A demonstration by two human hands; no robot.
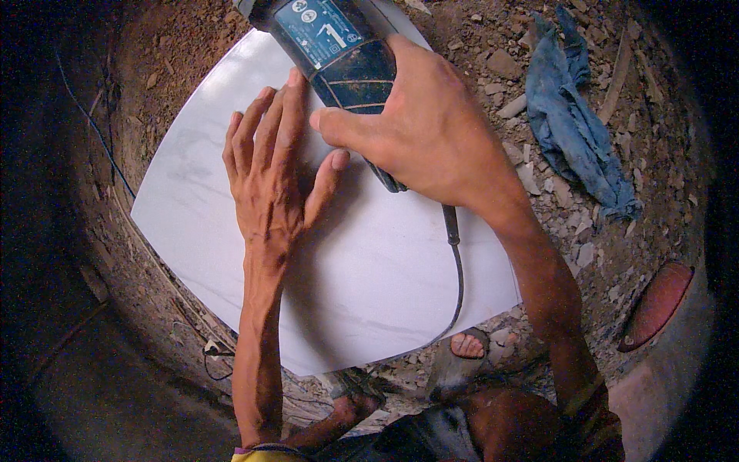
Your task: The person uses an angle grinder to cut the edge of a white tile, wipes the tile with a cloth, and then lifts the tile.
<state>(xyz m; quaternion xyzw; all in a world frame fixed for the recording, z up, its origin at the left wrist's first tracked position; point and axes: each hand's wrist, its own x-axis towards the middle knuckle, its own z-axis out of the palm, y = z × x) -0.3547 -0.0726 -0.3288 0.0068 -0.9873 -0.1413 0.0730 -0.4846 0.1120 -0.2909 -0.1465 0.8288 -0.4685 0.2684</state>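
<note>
- Rubble-strewn earth, reddish-brown and scattered with broken stone, forms the ground; a large white tile [369, 269] with faint grey veining lies flat on it and serves as the landmark for all positions below
- Power tool [339, 54]: a dark blue-green handheld body with a label panel, over the far edge of the tile; its long axis runs from the far edge down toward the tile's centre, and its working end is out of view beyond the top of the picture
- Right hand [431, 131]: wrapped around the rear of the tool body from the right, fingers closed over it and thumb pointing left across the casing; the tool extends up and to the left from this grip
- Left hand [269, 177]: open, palm down and fingers spread, pressed flat on the tile just left of the tool; it holds nothing, and its fingertips reach almost to the casing
- Black cord [458, 269]: leaves the tool's rear end and trails over the near right part of the tile toward the person
- Blue cloth [577, 131]: crumpled on the rubble, well right of the tile
- Sandalled foot [466, 346]: just beyond the tile's near edge
- Reddish curved object [658, 304]: right of the tile's near corner, kind unclear
</note>
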